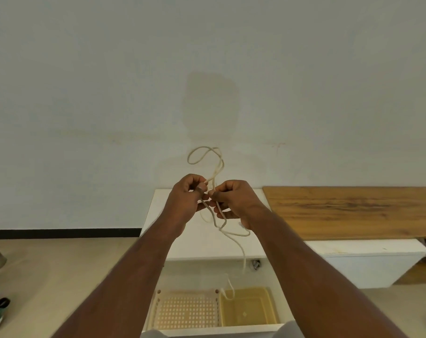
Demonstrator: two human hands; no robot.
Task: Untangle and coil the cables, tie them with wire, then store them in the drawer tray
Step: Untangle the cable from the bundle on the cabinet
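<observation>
Left hand (pixel 186 200) and right hand (pixel 234 202) both pinch the cream cable (pixel 217 167) mid-air: loop rises at 12 o'clock, tail hangs at 6 over the drawer tray (pixel 273 306) (drawer open).

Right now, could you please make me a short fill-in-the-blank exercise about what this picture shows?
1. The cream cable is held by ____ hands, the left hand and the right hand.
2. Above the hands, the cable forms a ____.
3. The perforated tray and the yellow tray sit in an open ____.
4. The wooden board lies to the ____ of the hands.

Missing words: both; loop; drawer; right
</observation>
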